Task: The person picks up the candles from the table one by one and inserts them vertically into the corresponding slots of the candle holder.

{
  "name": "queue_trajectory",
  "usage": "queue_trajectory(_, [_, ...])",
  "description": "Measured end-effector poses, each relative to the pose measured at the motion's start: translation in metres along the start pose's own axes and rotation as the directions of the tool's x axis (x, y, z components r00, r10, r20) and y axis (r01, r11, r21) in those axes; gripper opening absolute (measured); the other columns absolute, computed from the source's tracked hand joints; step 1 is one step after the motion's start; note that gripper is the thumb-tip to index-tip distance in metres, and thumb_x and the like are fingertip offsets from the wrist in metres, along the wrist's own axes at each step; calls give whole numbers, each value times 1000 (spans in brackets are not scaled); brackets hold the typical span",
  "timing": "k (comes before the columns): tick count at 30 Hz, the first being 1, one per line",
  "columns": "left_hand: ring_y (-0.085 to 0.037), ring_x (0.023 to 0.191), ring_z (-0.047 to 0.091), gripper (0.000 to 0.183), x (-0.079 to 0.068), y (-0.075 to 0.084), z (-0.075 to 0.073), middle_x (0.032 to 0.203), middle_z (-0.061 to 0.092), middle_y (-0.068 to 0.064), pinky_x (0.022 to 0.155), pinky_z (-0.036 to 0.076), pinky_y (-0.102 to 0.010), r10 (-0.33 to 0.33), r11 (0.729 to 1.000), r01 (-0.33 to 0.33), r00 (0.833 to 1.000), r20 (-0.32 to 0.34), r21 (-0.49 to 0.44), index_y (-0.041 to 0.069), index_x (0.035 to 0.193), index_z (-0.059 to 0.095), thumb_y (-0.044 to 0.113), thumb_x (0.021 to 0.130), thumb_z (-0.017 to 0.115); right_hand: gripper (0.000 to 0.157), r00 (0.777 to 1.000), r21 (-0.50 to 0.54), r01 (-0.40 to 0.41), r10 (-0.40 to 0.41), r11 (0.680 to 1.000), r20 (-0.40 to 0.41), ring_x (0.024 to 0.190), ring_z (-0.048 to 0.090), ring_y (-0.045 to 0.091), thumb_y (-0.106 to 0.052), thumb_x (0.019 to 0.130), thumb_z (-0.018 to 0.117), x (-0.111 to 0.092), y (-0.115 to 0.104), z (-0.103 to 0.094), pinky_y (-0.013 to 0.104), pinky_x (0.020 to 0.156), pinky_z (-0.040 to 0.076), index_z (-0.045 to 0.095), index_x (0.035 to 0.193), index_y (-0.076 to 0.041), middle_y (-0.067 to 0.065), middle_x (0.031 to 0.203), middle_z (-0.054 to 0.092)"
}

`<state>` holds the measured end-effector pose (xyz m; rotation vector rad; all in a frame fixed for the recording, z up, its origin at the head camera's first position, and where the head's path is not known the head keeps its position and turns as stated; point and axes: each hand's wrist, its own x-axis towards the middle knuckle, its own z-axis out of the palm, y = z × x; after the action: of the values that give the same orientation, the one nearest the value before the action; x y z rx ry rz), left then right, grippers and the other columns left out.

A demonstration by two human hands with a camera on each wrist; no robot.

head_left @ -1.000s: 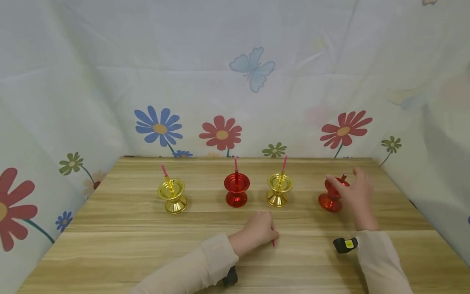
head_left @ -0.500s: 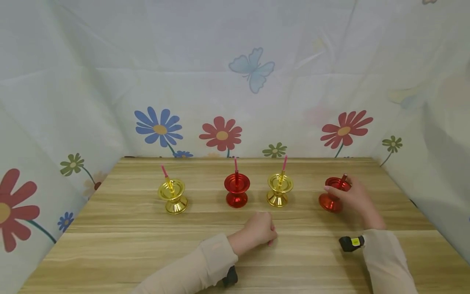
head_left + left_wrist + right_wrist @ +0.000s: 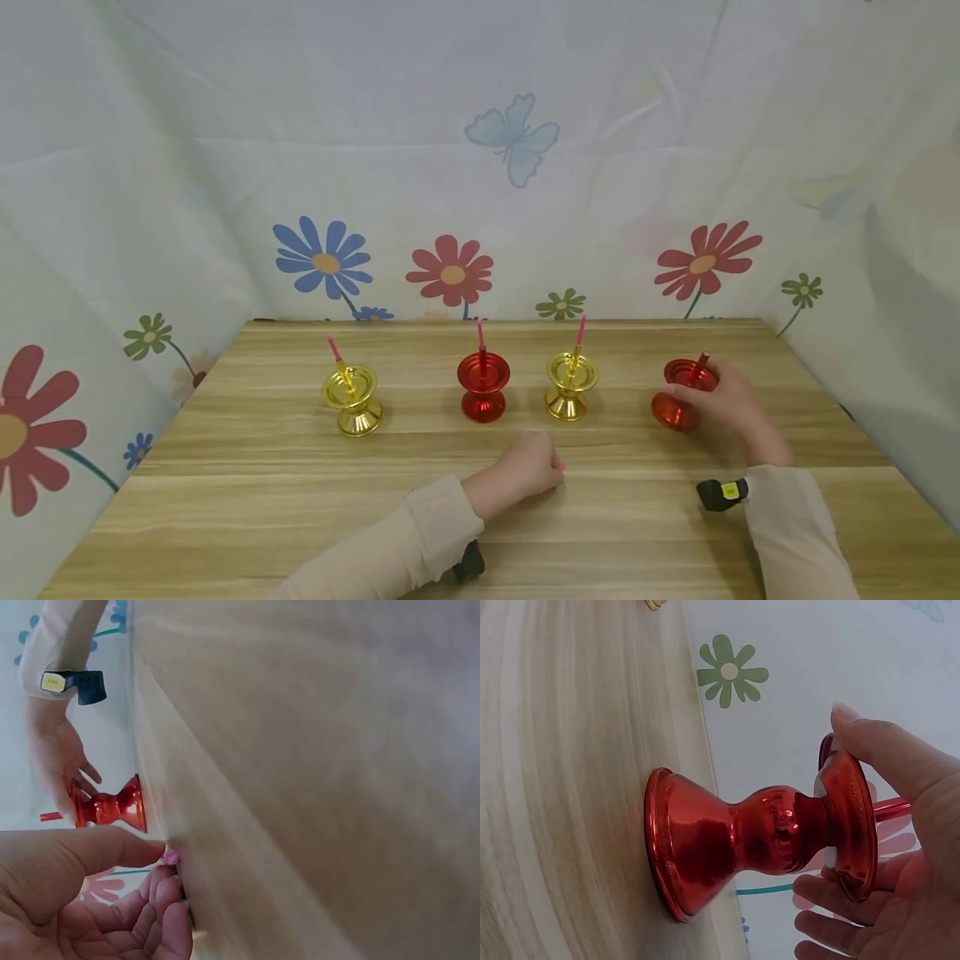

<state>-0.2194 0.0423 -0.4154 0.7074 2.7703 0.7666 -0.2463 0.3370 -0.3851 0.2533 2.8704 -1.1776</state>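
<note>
At the right of the table stands a red candle holder (image 3: pixel 677 410) with a bare stem tube. My right hand (image 3: pixel 731 404) grips its dish rim, thumb on one side and fingers on the other, as the right wrist view shows. The holder's base (image 3: pixel 694 844) stands on the table. Lower down in the head view, my left hand (image 3: pixel 525 467) pinches a pink candle (image 3: pixel 171 856) between thumb and forefinger. Only the candle's end shows; the rest is hidden. The other left fingers are curled close to the tabletop.
Further left stand a gold holder (image 3: pixel 567 392), a red holder (image 3: pixel 483 387) and another gold holder (image 3: pixel 358 408), each bearing a pink candle. A flowered cloth (image 3: pixel 480 192) hangs behind the wooden table (image 3: pixel 300 492).
My right hand has closed from hovering beside the red candle holder to gripping its rim. In my left hand, the pink candle has turned, its visible end moving from below the fingers to beside them.
</note>
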Motion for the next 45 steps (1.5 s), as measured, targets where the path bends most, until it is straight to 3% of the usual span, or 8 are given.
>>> queue_trajectory(11, [-4,38,21,51,-1,3,-5,40,20,11,39,18,-17,86,995,-88,995,45,44,17,42,29,4,75,66,98,1000,-13,-1,1,1000,6,121,37,51,-54,85,62,1,-2,-1,61,96,42,18,142,12,37,137,33])
queue_trajectory(19, [-7,47,26,44,1,3,-4,48,24,9,42,22,-19,130,975,-142,989,76,173,17,47,31,7,72,66,96,1000,-29,8,-8,1000,5,122,37,52,-50,86,63,2,-5,3,60,95,42,18,142,13,37,138,32])
queue_trajectory(28, [-7,46,28,45,1,1,0,45,24,9,43,23,-19,103,972,-120,990,91,204,16,47,32,10,75,66,99,999,-61,34,-33,998,15,121,38,52,-53,84,63,0,-12,9,60,95,43,19,142,14,38,137,34])
queue_trajectory(33, [-9,51,30,42,1,0,1,51,29,6,47,26,-19,102,970,-118,991,83,213,15,50,34,11,77,65,93,998,-73,62,-62,995,9,118,43,50,-51,85,64,0,-15,13,58,93,46,25,139,13,36,134,40])
queue_trajectory(41, [-6,46,25,49,3,-5,-1,45,23,9,42,20,-17,115,987,-122,991,68,104,16,43,30,6,76,66,89,997,-62,83,-83,995,-1,117,45,49,-48,86,65,1,-14,15,57,94,45,27,138,13,36,132,42])
queue_trajectory(45, [-6,47,29,42,4,-7,-2,50,29,8,44,23,-16,95,994,-98,993,65,50,14,49,37,4,77,66,92,996,-74,87,-88,993,0,117,44,50,-50,85,64,1,-15,16,57,94,45,26,139,14,37,133,40])
